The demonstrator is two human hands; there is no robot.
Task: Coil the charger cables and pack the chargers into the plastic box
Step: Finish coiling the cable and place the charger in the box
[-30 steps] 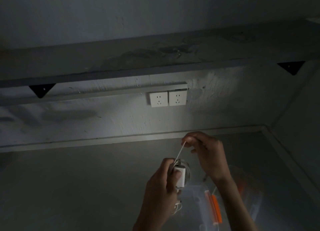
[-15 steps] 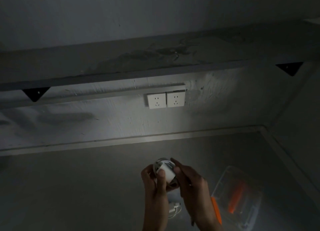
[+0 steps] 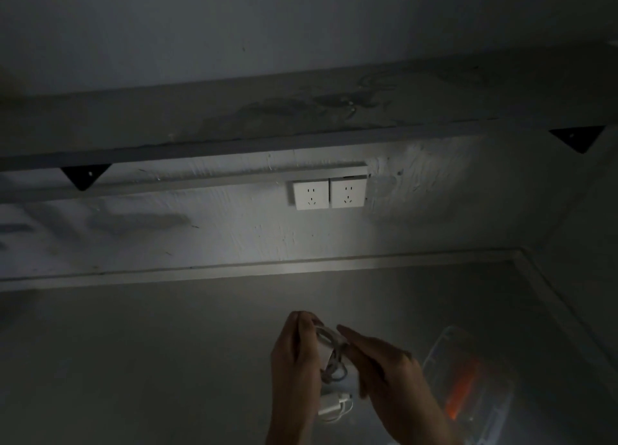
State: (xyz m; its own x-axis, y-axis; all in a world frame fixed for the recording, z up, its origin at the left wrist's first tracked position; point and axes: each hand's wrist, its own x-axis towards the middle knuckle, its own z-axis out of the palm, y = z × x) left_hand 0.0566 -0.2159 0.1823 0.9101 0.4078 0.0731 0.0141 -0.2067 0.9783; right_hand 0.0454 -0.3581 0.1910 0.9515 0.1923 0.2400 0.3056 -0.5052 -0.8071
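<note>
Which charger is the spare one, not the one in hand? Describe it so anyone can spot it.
Start at the twin wall sockets and drop straight down to the two hands, left hand and right hand. Directly below them, on the dim grey surface, lies a white charger with its cable bundled beside it. It lies untouched, left of the clear plastic box.

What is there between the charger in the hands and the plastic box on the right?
In the head view, only the right hand lies between the charger, gripped by the left hand, and the plastic box; otherwise bare surface.
</note>
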